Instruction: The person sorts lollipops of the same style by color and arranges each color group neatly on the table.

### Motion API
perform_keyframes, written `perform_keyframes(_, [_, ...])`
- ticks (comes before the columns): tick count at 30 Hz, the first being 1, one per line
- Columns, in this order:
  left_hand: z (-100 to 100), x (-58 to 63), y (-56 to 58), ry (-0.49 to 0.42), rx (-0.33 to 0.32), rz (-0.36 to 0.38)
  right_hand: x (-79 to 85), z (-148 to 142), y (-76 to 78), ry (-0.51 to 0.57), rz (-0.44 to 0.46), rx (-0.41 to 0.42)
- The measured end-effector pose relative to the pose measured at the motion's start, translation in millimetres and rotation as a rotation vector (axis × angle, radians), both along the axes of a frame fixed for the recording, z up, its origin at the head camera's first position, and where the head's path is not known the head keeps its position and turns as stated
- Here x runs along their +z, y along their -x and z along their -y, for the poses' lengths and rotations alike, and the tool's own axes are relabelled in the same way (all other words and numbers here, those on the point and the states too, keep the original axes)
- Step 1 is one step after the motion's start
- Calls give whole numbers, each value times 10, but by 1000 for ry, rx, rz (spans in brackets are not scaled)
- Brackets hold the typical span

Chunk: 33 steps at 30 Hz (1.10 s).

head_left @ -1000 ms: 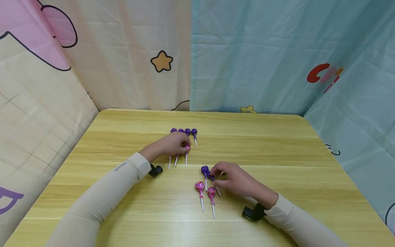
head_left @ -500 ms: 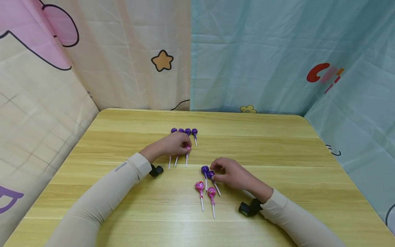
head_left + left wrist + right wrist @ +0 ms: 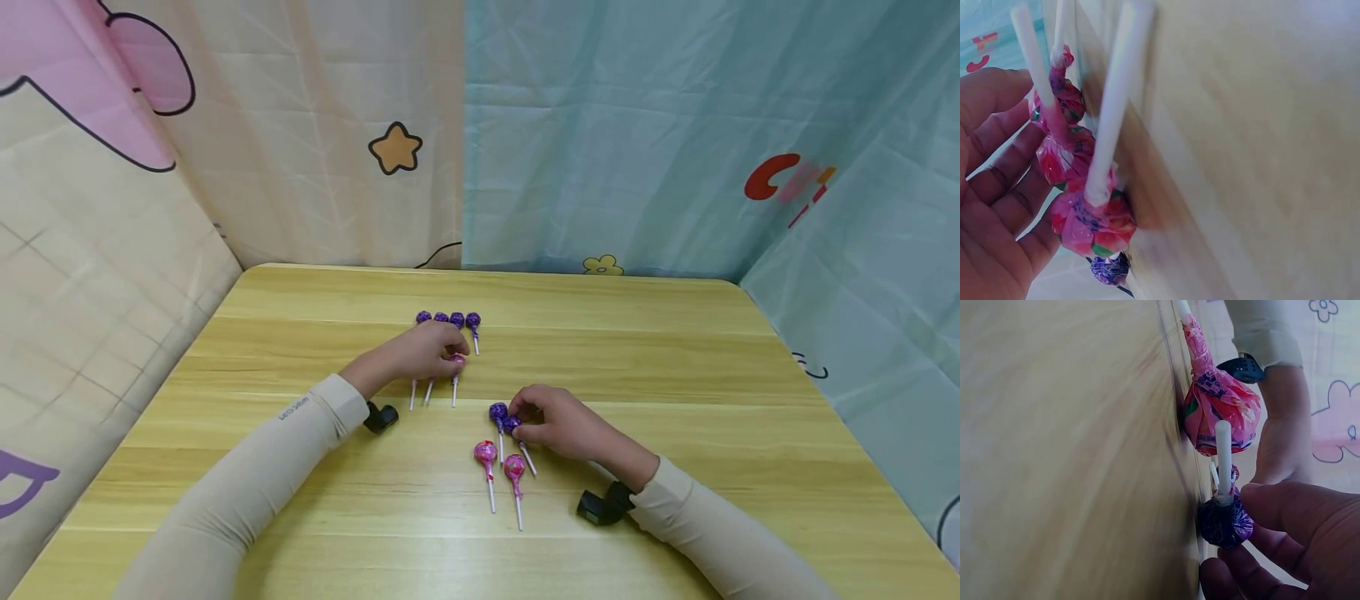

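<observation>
My left hand (image 3: 431, 350) is over a row of pink lollipops near the table's middle, finger and thumb at the head of the rightmost pink lollipop (image 3: 457, 363). In the left wrist view, the nearest pink lollipop (image 3: 1094, 219) has its white stick toward the camera, and my left hand (image 3: 997, 187) curves around the row's far side. My right hand (image 3: 566, 423) pinches the head of a purple lollipop (image 3: 513, 423), whose stick slants toward the lower right. Thumb and fingers of my right hand (image 3: 1297, 531) meet the purple lollipop (image 3: 1225, 522) in the right wrist view.
Another purple lollipop (image 3: 498, 412) lies just left of the pinched one. In front are two pink lollipops, a left one (image 3: 485, 452) and a right one (image 3: 514, 468). Behind my left hand is a row of several purple lollipops (image 3: 472, 320). Curtains (image 3: 600, 133) stand behind the wooden table (image 3: 337, 533).
My right hand has shifted slightly back and left, its fingers now around the purple lollipop's head. My left hand has barely moved.
</observation>
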<state>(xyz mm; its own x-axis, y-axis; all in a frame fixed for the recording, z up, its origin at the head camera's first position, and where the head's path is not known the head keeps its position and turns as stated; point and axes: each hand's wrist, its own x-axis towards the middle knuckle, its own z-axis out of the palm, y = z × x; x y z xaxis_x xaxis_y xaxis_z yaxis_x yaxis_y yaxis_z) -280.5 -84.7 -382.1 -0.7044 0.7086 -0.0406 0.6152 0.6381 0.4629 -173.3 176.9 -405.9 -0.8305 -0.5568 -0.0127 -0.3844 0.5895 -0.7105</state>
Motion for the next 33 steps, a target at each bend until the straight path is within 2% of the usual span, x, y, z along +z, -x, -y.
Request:
perform_keyframes(4, [-12,16,-52,-25,-7,-28,0,3,3,-9,5,-3])
perform_keyframes(11, [-29,60,-195,-104,-75,-86,-6,15,14,-22,10,-8])
perform_keyframes(19, [-60,116,-453,-152,-134,-153,-8,17,24,-20,4,2])
perform_keyframes(26, [-120,79,-746,-120,-169,-96,5,32,18,-24,8,-9])
perform_keyframes(33, [-200,51,-927,-114,-182,-63,8,31,21,-13,5,-5])
